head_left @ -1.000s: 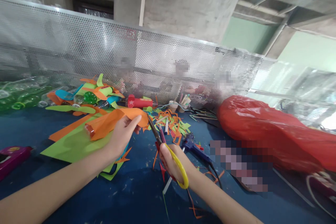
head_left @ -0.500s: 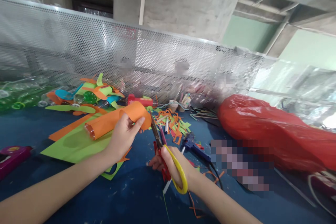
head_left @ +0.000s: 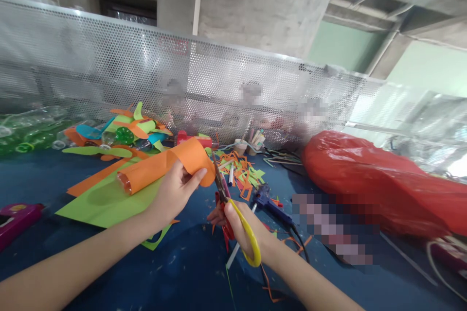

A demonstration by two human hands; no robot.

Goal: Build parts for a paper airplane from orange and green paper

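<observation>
My left hand point(head_left: 177, 189) pinches a curled sheet of orange paper point(head_left: 195, 153), whose right end bends down beside the thumb. Behind that hand, an orange paper roll around a clear plastic bottle point(head_left: 126, 183) lies over a green paper sheet point(head_left: 91, 206). In my right hand point(head_left: 239, 221) is a pair of scissors point(head_left: 251, 238) with one yellow and one red handle. The blades point up and away, right at the orange paper's edge; whether they bite into it I cannot tell.
A blue glue gun point(head_left: 272, 206) lies right of my right hand. Paper scraps point(head_left: 242, 170) cover the table point(head_left: 175, 277) ahead. Plastic bottles point(head_left: 32, 131) and paper-decorated pieces point(head_left: 138, 129) stand far left. A big red plastic bag point(head_left: 375, 180) sits right; people are blurred behind the perforated screen point(head_left: 120, 63).
The orange paper's free end has shifted slightly to the right and dips lower. The scissor blades look closer together, and a small orange snippet now shows below the right fingers.
</observation>
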